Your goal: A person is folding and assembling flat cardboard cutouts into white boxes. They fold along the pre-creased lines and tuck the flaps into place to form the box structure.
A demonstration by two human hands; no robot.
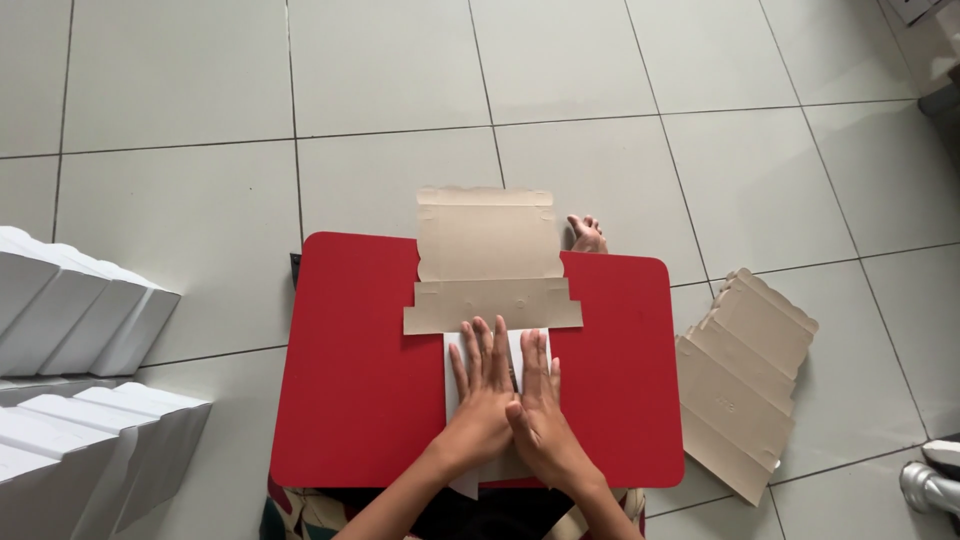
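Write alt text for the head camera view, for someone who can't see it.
Seen from above, a person's left hand and right hand press flat, side by side, on a folded cardboard box blank lying on a red table. Folded white boxes stand on the tiled floor at left, and a stack of flat blanks lies at right.

Low in the frame's centre, left hand [482, 385] and right hand [540, 400] lie flat, fingers extended, thumbs apparently touching.
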